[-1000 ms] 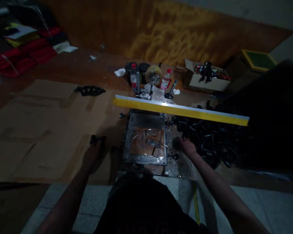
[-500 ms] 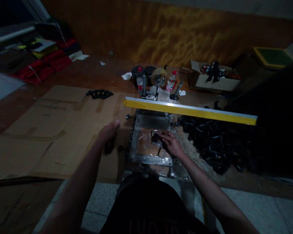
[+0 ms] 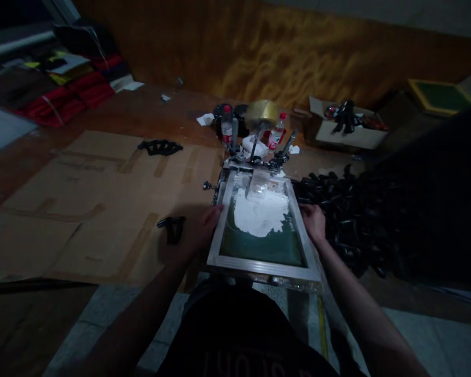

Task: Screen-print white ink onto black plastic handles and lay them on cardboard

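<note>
A metal-framed printing screen (image 3: 220, 238) lies flat in front of me, hinged at its far end on clamps (image 3: 255, 157). Its green mesh carries a big patch of white ink (image 3: 261, 212). My left hand (image 3: 202, 228) rests against the frame's left side rail. My right hand (image 3: 314, 222) holds the right side rail. A small black part (image 3: 172, 228) lies on the cardboard just left of my left hand. The plate under the screen is hidden.
A heap of black parts (image 3: 337, 209) fills the table to the right. Bottles (image 3: 227, 128), dark jars and a tape roll (image 3: 261, 112) stand behind the hinge. An open box (image 3: 349, 131) is at back right, another black part (image 3: 160, 147) on the cardboard sheet (image 3: 82, 209) at left.
The screen frame was raised on edge and has swung down flat over the plate. My right hand left the plate, my left hand left the cardboard; both now sit on the frame's side rails.
</note>
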A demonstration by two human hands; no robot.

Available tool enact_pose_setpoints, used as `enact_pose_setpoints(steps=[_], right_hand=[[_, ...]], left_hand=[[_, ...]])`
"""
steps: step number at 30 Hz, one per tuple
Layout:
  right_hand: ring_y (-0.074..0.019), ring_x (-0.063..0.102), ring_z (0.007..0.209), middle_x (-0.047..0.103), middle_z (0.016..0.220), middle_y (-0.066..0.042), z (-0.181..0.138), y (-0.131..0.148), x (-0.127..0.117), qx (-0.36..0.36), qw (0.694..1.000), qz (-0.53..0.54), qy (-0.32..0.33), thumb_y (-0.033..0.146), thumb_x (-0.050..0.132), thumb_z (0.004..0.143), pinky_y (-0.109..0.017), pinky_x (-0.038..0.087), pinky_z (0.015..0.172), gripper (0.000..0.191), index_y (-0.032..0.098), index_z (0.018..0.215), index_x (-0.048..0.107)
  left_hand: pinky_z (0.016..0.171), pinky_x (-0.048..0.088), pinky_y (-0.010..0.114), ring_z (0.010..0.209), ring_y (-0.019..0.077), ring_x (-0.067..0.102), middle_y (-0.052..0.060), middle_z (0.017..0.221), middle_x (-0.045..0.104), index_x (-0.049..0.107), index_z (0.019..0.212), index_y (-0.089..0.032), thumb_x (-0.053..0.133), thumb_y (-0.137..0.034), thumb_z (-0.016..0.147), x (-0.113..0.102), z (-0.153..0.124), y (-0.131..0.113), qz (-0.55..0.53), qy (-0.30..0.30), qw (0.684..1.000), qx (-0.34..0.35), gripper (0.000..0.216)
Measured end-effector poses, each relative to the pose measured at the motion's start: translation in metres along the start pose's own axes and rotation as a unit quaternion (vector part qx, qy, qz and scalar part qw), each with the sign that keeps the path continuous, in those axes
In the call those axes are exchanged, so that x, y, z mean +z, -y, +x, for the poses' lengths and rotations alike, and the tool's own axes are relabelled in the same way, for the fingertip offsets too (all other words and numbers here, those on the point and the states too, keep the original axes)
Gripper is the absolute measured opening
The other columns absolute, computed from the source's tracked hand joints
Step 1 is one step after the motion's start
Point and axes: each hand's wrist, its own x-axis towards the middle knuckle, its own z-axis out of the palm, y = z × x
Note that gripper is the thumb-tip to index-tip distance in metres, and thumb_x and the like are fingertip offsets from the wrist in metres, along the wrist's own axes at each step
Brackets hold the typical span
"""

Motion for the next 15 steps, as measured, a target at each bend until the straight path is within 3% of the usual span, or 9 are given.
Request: enact_pose_setpoints(steps=[2,4,5,8,10,12,15], right_hand=[[-0.0258,0.064,0.102,0.069,0.113,-0.018,0.023,0.009,-0.007,0.0,0.999,0.024,-0.027,0.028,0.05,0.09,-0.037,0.052,0.088,0.039,0.008,0.117,0.07],[-0.032,0.053,0.123,0.055,0.137,-0.021,0.043,0.039,-0.01,-0.051,0.998,0.041,-0.014,0.028,0.063,0.084,-0.043,0.045,0.101,0.053,0.012,0.134,0.059],[-0.033,0.05,0.125,0.053,0.14,-0.02,0.05,0.058,-0.01,-0.084,0.996,0.038,0.019,0.028,0.066,0.082,-0.043,0.043,0.102,0.057,0.012,0.136,0.056],[-0.0298,0.058,0.111,0.066,0.119,-0.016,0.055,0.108,-0.007,-0.126,0.977,0.004,0.169,0.025,0.064,0.084,-0.035,0.045,0.091,0.041,0.014,0.123,0.061],[-0.0265,0.063,0.099,0.07,0.107,-0.013,0.041,0.124,-0.003,-0.133,0.961,-0.023,0.242,0.022,0.058,0.087,-0.03,0.045,0.082,0.027,0.016,0.113,0.064],[-0.0249,0.064,0.097,0.07,0.106,-0.013,0.017,0.124,-0.003,-0.181,0.945,-0.036,0.27,0.017,0.052,0.089,-0.029,0.045,0.079,0.024,0.016,0.109,0.065],[-0.0241,0.062,0.102,0.069,0.109,-0.013,-0.014,0.11,-0.01,-0.307,0.905,-0.015,0.294,0.01,0.05,0.086,-0.03,0.045,0.082,0.028,0.015,0.109,0.066]], left_hand=[[0.094,0.053,0.039,0.107,0.0264,0.067,0.012,0.127,0.068,0.05,0.144,-0.016,0.05,-0.051,0.09,0.011,-0.004,0.029,0.004,0.015,0.999,-0.036,0.064],[0.095,0.052,0.04,0.105,0.0276,0.069,0.014,0.125,0.069,0.042,0.15,-0.015,0.054,-0.048,0.088,0.021,-0.001,0.049,0.022,0.023,0.998,-0.059,0.071],[0.096,0.052,0.041,0.104,0.0283,0.069,0.014,0.123,0.07,0.042,0.15,-0.015,0.055,-0.047,0.088,0.024,0.001,0.056,0.033,0.026,0.997,-0.068,0.072],[0.098,0.05,0.043,0.107,0.0294,0.069,0.015,0.123,0.07,0.042,0.15,-0.015,0.054,-0.047,0.089,0.028,0.009,0.068,0.038,0.033,0.996,-0.068,0.071],[0.101,0.049,0.043,0.111,0.0294,0.067,0.015,0.129,0.068,0.044,0.149,-0.015,0.054,-0.047,0.089,0.028,0.011,0.072,0.032,0.039,0.997,-0.059,0.069],[0.103,0.048,0.043,0.115,0.0293,0.066,0.015,0.134,0.065,0.045,0.148,-0.015,0.052,-0.045,0.091,0.028,0.01,0.074,0.027,0.04,0.998,-0.05,0.065],[0.103,0.048,0.043,0.117,0.029,0.064,0.016,0.136,0.064,0.045,0.147,-0.013,0.05,-0.043,0.092,0.029,0.008,0.075,0.025,0.041,0.997,-0.057,0.063]])
